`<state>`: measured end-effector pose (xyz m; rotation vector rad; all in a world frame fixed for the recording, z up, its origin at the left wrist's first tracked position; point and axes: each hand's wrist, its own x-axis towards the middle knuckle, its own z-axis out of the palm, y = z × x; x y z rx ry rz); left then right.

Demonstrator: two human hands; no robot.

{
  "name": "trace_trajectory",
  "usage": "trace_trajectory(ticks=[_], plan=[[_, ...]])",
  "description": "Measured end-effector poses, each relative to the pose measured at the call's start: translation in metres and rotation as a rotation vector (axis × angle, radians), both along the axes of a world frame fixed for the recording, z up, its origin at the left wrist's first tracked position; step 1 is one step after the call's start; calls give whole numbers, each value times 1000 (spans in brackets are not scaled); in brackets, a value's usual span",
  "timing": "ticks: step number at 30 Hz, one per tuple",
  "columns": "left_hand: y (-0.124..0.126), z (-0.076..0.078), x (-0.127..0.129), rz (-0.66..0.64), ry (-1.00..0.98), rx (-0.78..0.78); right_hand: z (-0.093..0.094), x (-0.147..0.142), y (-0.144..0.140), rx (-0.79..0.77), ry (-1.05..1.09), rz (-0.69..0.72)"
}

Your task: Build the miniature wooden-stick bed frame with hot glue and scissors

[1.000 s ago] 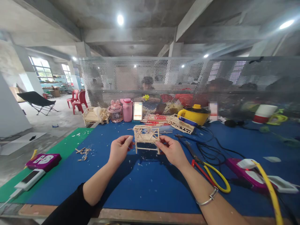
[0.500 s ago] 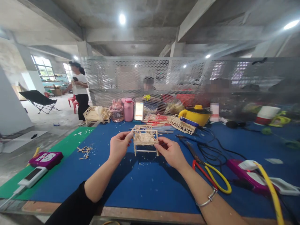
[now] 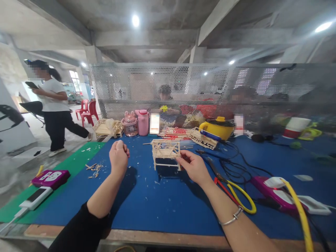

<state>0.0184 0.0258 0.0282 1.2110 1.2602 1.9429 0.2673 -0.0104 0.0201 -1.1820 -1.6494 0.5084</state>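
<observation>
My right hand (image 3: 195,168) pinches the right end of a miniature wooden bench (image 3: 166,154) made of thin sticks. The bench is upright above the blue mat, with cross-braced rails, a slatted seat and a low bar between its legs. My left hand (image 3: 119,155) hovers left of the bench, apart from it. Its fingers are curled in and the thumb lies over them; whether anything is inside is hidden. Behind the bench lie thin loose sticks (image 3: 183,144). To the right of my right hand are pliers (image 3: 233,194) with red and yellow handles.
Wood scraps (image 3: 93,169) lie on the left. Behind stand another stick model (image 3: 108,128), a pink bottle (image 3: 143,123), a stick frame (image 3: 202,137) and a yellow pot (image 3: 219,128). Purple power strips (image 3: 51,177) and cables flank the mat. A person (image 3: 55,101) walks at far left.
My left hand has let go of the bench, moved left and curled up. My right hand still holds the bench, now slightly turned. The person at left has come nearer.
</observation>
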Motion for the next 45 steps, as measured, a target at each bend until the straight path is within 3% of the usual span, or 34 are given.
trace_trajectory(ticks=[4, 9, 16, 25, 28, 32, 37, 43, 45], plan=[[6, -5, -8, -18, 55, -63, 1, -3, -2, 46, -13, -30], [-6, -9, 10, -57, 102, -28, -4, -14, -6, 123, -31, -78], [-4, -13, 22, -271, -119, -176, -7, -14, -4, 171, -9, -63], [11, -19, 9, -400, -320, -401, -17, 6, 24, -63, 0, 204], [8, -21, 8, -380, -335, -496, -27, 8, 39, -110, -28, 163], [6, -21, 3, -358, -316, -581, -33, 16, 52, -155, -107, -24], [4, -26, 2, -473, -237, -685, -23, 33, 34, -246, -356, -159], [3, -28, 6, -680, -285, -707, -14, 25, -8, -343, -581, -65], [1, -23, 7, -729, -349, -686, -9, 21, -27, -354, -610, 44]])
